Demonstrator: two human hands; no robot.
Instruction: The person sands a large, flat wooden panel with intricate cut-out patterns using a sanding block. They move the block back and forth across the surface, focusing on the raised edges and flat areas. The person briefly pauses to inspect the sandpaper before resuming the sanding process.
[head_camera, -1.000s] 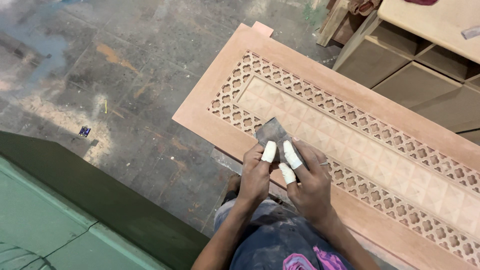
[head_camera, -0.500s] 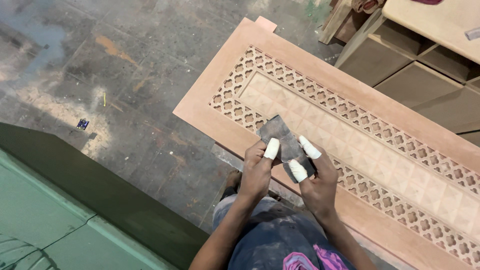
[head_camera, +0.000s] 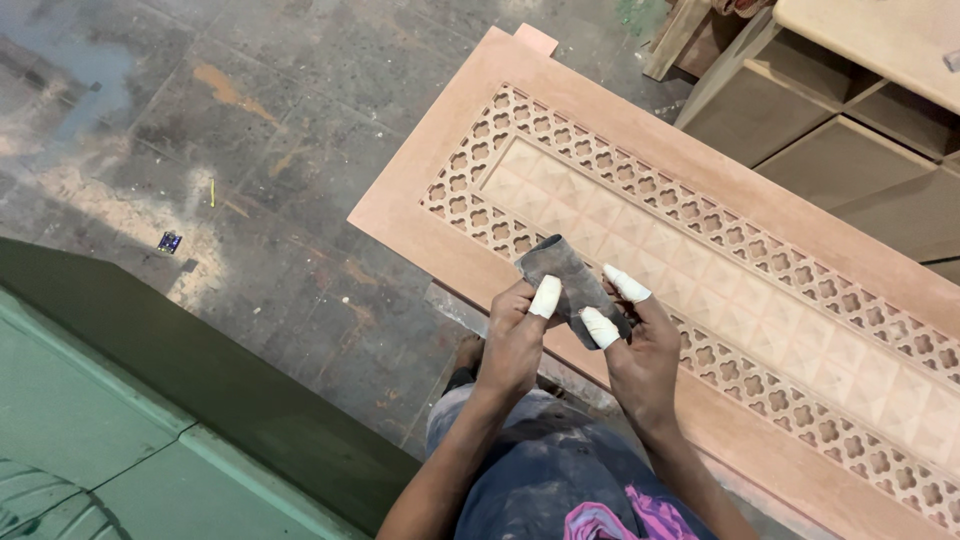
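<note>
Fingers, several wrapped in white tape, pinching a grey sheet of sandpaper (head_camera: 565, 280) at frame centre: left hand (head_camera: 515, 340) gripping its left edge, right hand (head_camera: 640, 350) its lower right. Sheet held over a carved wooden door panel (head_camera: 700, 260), long axis running upper left to lower right. Small blue packet (head_camera: 169, 242) on dusty floor (head_camera: 250, 150), left. Green surface (head_camera: 100, 430) lower left; wooden cabinets (head_camera: 830, 140) upper right.

Dusty concrete floor (head_camera: 300, 130) stretching beyond the green bench (head_camera: 120, 400). Just past the bench's far edge, a small blue object (head_camera: 169, 241), perhaps a packet, beside pale sawdust (head_camera: 90, 195). Well right of the bench, a bare wooden shelf unit (head_camera: 840, 150).
</note>
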